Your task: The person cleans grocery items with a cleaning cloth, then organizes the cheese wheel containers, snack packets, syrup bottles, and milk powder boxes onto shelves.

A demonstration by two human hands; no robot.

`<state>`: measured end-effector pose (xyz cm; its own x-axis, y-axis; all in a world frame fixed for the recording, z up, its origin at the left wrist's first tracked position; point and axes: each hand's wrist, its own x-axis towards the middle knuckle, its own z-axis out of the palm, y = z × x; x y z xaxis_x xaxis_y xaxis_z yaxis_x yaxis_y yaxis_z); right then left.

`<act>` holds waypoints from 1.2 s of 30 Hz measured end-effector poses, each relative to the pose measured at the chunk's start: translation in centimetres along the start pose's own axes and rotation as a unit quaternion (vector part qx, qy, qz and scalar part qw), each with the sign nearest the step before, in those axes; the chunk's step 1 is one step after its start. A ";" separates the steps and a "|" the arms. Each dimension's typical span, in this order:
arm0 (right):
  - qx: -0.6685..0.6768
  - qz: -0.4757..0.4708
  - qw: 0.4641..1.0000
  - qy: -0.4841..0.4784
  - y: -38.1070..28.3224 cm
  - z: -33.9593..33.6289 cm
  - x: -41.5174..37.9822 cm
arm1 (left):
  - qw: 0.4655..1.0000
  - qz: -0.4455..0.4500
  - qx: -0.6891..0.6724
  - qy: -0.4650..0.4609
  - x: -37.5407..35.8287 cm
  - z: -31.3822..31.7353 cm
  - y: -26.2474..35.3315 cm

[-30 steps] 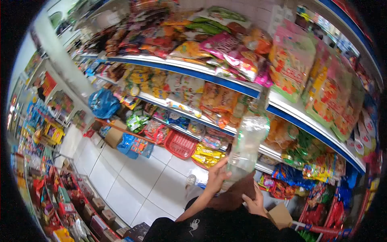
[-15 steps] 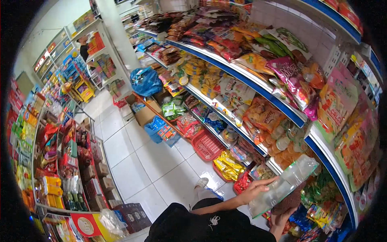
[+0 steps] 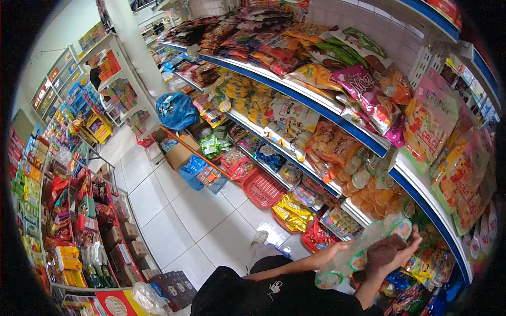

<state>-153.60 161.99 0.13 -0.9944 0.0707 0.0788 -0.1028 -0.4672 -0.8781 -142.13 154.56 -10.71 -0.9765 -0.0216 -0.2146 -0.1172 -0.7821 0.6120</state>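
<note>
My left hand point(image 3: 333, 254) grips a clear plastic pack of cups point(image 3: 371, 234) with green-rimmed round lids, held tilted in front of the lower shelves. My right hand point(image 3: 405, 255) is closed around a brown cloth point(image 3: 386, 252), which lies against the pack and hides part of it. Just beyond the pack, similar orange cups point(image 3: 375, 199) with round lids stand on a shelf. Bagged snacks in bright wrappers point(image 3: 421, 268) lie below and right of my right hand.
Blue-edged shelves point(image 3: 295, 92) of candy bags curve along the right. A red basket point(image 3: 263, 188), gold bags point(image 3: 292, 211) and a blue plastic bag point(image 3: 177, 111) stand low along the aisle. A stocked rack point(image 3: 87, 216) lines the left. A person point(image 3: 95, 73) is far back.
The pack has turned, so its round lids now face me. My right hand with the brown cloth has moved up from beneath onto the pack. The view has shifted slightly.
</note>
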 end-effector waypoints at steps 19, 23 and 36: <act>-0.109 0.095 0.981 -0.131 6.7 -5.1 -1.8 | 0.989 0.102 0.057 0.093 -0.8 -0.5 0.4; 0.146 0.186 0.971 -0.033 3.4 -2.4 2.8 | 0.979 0.072 0.185 0.053 -0.8 -1.8 -1.5; -0.185 0.144 0.868 -0.438 6.4 -7.5 -6.4 | 0.919 0.186 0.059 0.341 0.5 -2.0 2.0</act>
<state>-147.74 165.19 -9.55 -0.6320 -0.7748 0.0178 0.0061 -0.0279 -0.9996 -142.47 151.80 -11.11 -0.6166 -0.6912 -0.3768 0.1431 -0.5690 0.8098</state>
